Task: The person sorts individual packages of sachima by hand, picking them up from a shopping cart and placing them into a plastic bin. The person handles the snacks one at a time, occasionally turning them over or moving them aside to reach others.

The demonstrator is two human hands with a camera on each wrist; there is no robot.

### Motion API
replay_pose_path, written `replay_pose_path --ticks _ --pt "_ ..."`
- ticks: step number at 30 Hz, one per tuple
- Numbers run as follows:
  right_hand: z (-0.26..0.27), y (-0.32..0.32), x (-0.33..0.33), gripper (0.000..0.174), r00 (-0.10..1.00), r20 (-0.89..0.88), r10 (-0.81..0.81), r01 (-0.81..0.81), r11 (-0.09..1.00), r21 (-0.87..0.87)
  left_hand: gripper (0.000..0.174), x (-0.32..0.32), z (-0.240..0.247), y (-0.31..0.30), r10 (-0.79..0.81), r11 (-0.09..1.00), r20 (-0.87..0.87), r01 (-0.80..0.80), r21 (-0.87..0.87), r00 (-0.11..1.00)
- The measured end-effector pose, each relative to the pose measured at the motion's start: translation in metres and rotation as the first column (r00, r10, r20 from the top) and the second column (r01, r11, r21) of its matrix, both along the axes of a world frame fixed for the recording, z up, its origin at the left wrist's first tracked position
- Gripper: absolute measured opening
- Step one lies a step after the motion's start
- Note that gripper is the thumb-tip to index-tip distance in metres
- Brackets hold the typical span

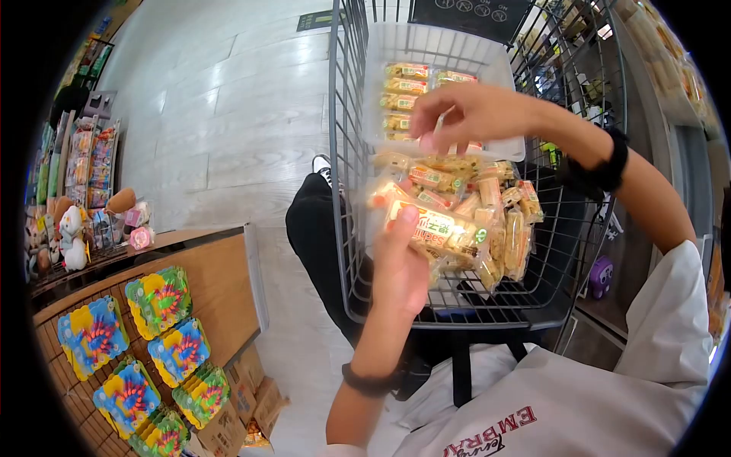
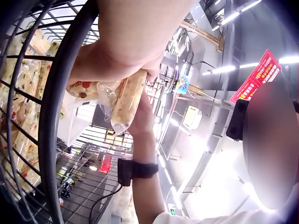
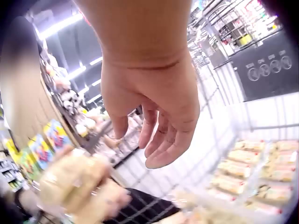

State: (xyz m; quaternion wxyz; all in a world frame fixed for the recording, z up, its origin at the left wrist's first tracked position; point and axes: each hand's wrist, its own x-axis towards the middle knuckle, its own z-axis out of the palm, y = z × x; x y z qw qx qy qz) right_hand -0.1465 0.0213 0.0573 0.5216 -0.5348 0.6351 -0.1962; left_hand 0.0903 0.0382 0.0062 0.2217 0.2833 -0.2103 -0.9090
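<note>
My left hand (image 1: 401,273) grips wrapped sachima bars (image 1: 440,230) over the near part of the cart, its thumb across the printed label. The left wrist view shows at least two bars (image 2: 129,100) in that grasp. A loose heap of similar wrapped bars (image 1: 515,240) lies below and beside it in the cart. My right hand (image 1: 476,114) hovers over the near part of a translucent white bin (image 1: 445,34), where bars (image 1: 405,86) lie in rows. In the right wrist view, the fingers (image 3: 161,161) of that hand hang loosely bent with nothing between them.
The black wire shopping cart (image 1: 352,286) surrounds the bin and heap, its side walls rising around both. Left of it stands a wire rack (image 1: 65,381) with bright toy packs (image 1: 179,350). Shelves of packaged goods (image 1: 662,68) run along the right. A leg (image 1: 314,221) stands beside the cart.
</note>
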Motion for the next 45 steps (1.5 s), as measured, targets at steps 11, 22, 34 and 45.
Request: replay_pose_path --ticks 11,22,34,45 --pt "0.014 0.022 0.044 0.055 0.990 -0.134 0.045 -0.086 0.941 -0.326 0.058 -0.002 -0.007 0.001 0.000 1.000 0.082 -0.001 0.022 0.997" --pt "-0.146 -0.092 -0.142 0.044 0.494 0.104 -0.863 0.868 0.497 0.008 0.044 0.004 -0.006 0.003 -0.066 0.965 0.089 0.041 0.260 0.994" --pt "-0.216 -0.126 -0.138 0.054 0.528 -0.355 -0.772 0.811 0.582 -0.061 0.048 0.002 -0.003 -0.007 -0.014 0.949 0.004 0.012 0.315 1.000" --pt "-0.188 -0.117 -0.144 0.054 0.708 -0.409 -0.576 0.667 0.736 0.119 0.049 -0.002 0.005 -0.012 0.006 0.946 0.009 -0.008 0.323 1.000"
